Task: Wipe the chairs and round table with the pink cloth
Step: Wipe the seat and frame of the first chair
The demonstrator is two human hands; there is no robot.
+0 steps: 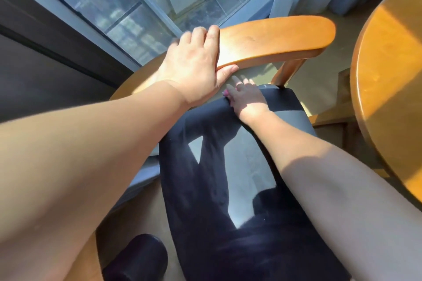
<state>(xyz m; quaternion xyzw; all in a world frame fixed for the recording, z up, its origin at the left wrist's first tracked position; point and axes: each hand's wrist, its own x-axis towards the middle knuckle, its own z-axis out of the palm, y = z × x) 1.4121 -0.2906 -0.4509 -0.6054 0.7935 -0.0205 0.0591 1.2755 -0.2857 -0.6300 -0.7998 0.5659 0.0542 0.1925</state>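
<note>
Pink cloth (226, 93): a sliver only, beneath the right hand (247, 98), whose fingers lie spread and straight, pressing it to the chair seat (290, 102), likely wiping its back edge. Left hand (194, 68): fingers over, thumb under the top rail (274, 36), gripping, probably to brace. Dark-clad leg (217, 155): on the seat behind the right fingers, covering much of it. Round table (388, 64): well right of them.

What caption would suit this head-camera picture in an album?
Left hand grips the chair's wooden backrest while the right hand presses a pink cloth onto the dark seat.
</note>
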